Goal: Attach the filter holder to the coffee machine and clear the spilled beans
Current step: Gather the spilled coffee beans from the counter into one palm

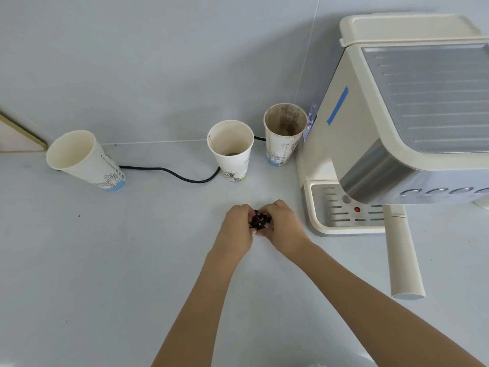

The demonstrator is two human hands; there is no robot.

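Note:
A small heap of dark coffee beans (260,221) lies between my two hands in the middle of the white counter. My left hand (237,229) and my right hand (281,225) are cupped together around the beans, fingers curled in and touching them. The cream coffee machine (370,144) stands at the right. The filter holder sits under its head, and its long cream handle (402,258) sticks out toward me over the counter. The holder's basket end is hidden beneath the machine's front.
Three paper cups stand along the back wall: an empty one (84,161) at the left, a middle one (230,152) with a brown residue at the bottom, and a stained one (284,133) beside the machine. A black power cord (172,172) runs behind them. The drip tray (344,213) is at the machine's base.

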